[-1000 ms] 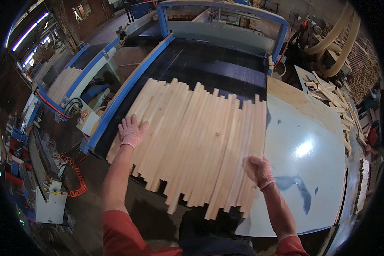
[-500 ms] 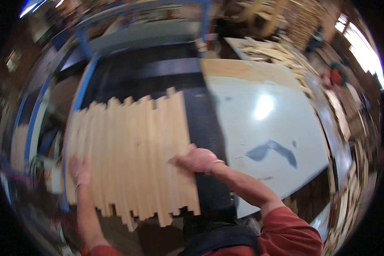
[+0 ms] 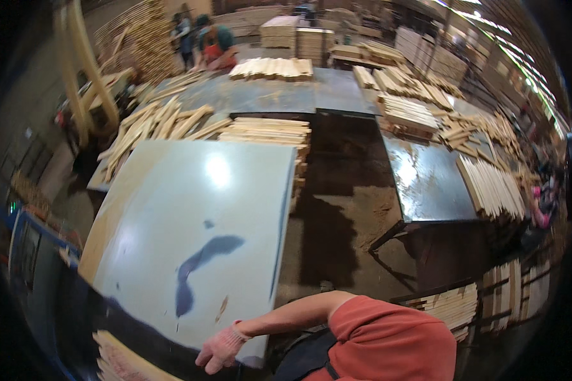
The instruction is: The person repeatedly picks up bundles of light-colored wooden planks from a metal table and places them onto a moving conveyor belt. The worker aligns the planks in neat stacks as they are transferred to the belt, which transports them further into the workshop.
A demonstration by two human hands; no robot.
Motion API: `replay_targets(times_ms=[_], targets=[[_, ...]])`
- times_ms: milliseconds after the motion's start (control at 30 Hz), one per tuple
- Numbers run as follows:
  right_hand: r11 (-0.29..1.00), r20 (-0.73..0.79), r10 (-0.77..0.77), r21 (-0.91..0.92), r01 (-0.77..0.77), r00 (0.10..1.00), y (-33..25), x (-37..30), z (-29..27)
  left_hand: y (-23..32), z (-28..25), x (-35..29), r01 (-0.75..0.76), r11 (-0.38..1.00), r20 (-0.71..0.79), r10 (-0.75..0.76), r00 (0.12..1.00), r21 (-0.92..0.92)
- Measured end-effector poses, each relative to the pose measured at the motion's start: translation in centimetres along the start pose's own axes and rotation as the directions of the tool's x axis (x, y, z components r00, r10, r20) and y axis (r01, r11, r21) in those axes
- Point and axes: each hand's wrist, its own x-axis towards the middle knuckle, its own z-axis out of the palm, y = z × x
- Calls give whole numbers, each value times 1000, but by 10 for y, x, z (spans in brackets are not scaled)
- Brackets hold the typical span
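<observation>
My right hand [image 3: 221, 349], in a pinkish work glove, hangs over the near edge of the pale board. Its fingers point down, loosely bent and a little apart, and I see nothing in them. The pale grey-blue board [image 3: 152, 190] is a large flat sheet with dark smears and a bright reflection. Beside the hand, at the bottom left, the ends of several light wooden strips [image 3: 124, 359] show on the dark surface [image 3: 133, 324]; the rest is cut off by the picture's edge. My left hand is out of view.
Loose wooden slats [image 3: 152, 124] and stacked strips [image 3: 264, 130] lie beyond the board. To the right stands a metal table [image 3: 419, 184] bearing a row of strips [image 3: 489, 187]. A person [image 3: 216, 47] is at the far bench. More strips [image 3: 448, 305] lie low at right.
The view has swung right, away from the wide row of strips to the pale board and workshop beyond. My right hand has come off the strips; my left hand has left the view.
</observation>
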Motion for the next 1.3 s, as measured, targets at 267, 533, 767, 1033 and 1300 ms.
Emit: replay_targets(times_ms=[267, 533, 767, 1033, 1300], targets=[[757, -720, 17, 463, 462, 694, 90, -402, -96, 123, 333, -133, 335, 851, 641, 3, 767, -404], [615, -915, 376, 365, 699, 147, 155, -646, -71, 242, 589, -279, 661, 692, 901, -36, 432, -289], [425, -791, 600, 445, 788, 123, 203, -704, -162, 263, 746, -270, 603, 774, 912, -84, 401, -194], [453, -807, 589, 381, 806, 51, 250, -838, -359, 305, 997, -258, 715, 683, 870, -250, 425, -153], [498, -831, 555, 296, 815, -36, 127, -989, -542, 431, 1212, -300, 710, 703, 998, -10, 67, -41]])
